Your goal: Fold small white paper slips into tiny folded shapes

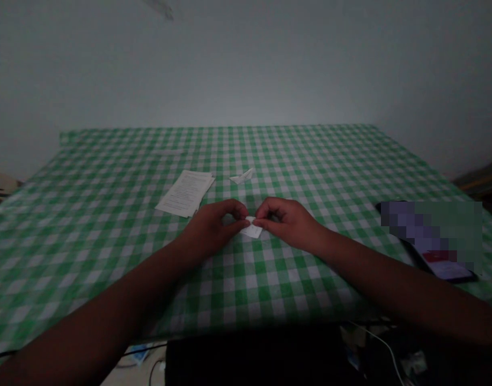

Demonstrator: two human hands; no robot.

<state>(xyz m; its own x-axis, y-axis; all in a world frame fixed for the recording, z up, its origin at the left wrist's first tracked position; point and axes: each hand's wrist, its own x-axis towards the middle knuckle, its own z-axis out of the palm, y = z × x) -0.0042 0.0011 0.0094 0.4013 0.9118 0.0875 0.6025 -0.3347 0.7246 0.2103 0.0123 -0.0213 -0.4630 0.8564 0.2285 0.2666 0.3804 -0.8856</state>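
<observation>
Both hands meet over a small piece of white paper (252,231) near the middle of the table. My left hand (215,222) pinches its left side between thumb and fingers. On the other side, my right hand (288,222) is closed the same way, thumb and fingertips on the paper's upper right. The fingers cover part of the paper, so its full shape is hidden. Just beyond the hands lies a small folded paper (241,177) with pointed ends. A stack of printed paper sheets (185,194) rests to the left, close to my left hand.
A green and white checked cloth (310,161) covers the table. At the right lies a dark-edged phone or tablet (450,271), partly blurred out, beyond my right forearm. A pale wall (237,64) stands behind the table. A white cable (384,343) hangs below the front edge.
</observation>
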